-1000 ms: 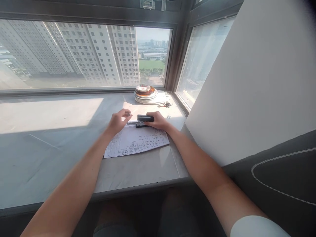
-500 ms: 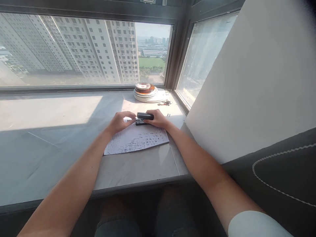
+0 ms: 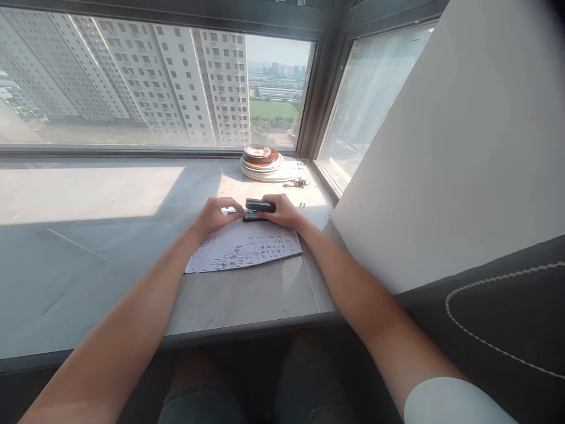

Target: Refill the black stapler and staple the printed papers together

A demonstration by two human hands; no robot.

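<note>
A black stapler (image 3: pixel 259 205) sits over the upper part of a sheet of paper (image 3: pixel 247 250) covered in handwriting. My right hand (image 3: pixel 282 210) is closed around the stapler's right end, with the top arm raised from the base and a metal part showing between them. At the stapler's left end, the thumb and fingers of my left hand (image 3: pixel 216 215) come together in a pinch. Whatever lies between those fingertips is too small to make out. The paper's far edge is partly hidden behind my hands and the stapler.
Stacked plates (image 3: pixel 261 163) stand at the back by the window corner, with a small dark tangled item (image 3: pixel 298 183) in front of them. A white wall panel (image 3: pixel 450 141) rises on the right. The pale ledge (image 3: pixel 247 300) ends at a front edge above my legs.
My left fingertips have closed together at the stapler's left end; before, they were slightly apart. My right hand keeps its grip, and the view has shifted a little.
</note>
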